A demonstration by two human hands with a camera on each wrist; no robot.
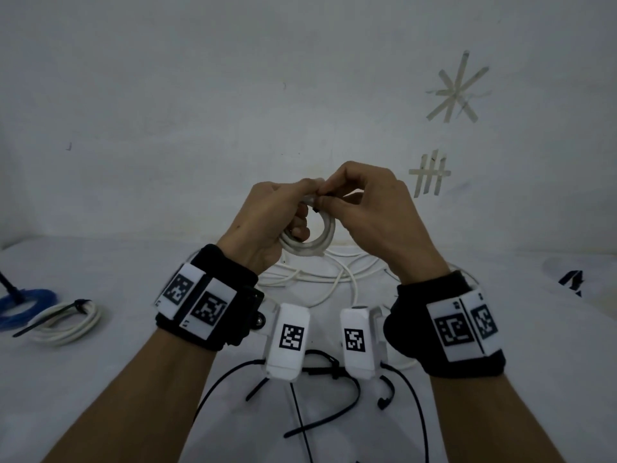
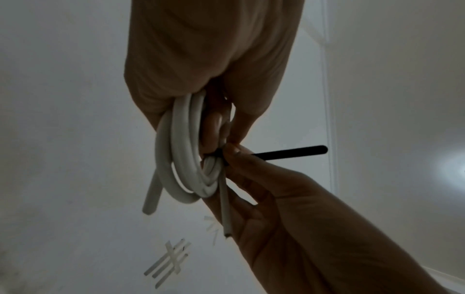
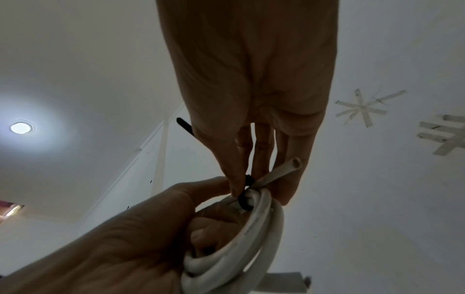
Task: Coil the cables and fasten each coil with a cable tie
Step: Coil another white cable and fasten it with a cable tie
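I hold a white cable coil (image 1: 322,240) up in front of the wall. My left hand (image 1: 267,215) grips the coil (image 2: 181,151) with its fingers curled through the loops. A black cable tie (image 2: 289,153) wraps the coil's top, its tail sticking out sideways. My right hand (image 1: 360,202) pinches the tie (image 3: 245,196) at the coil (image 3: 251,238) between thumb and fingertips. One cut cable end (image 3: 289,167) pokes out past the tie. A second cable end (image 2: 151,197) hangs below the coil.
Loose white cable (image 1: 334,279) lies on the table under my hands. Several black ties (image 1: 334,419) lie near the front edge. At the left rest a tied white coil (image 1: 66,320) and a blue coil (image 1: 23,305). Tape marks (image 1: 457,88) are on the wall.
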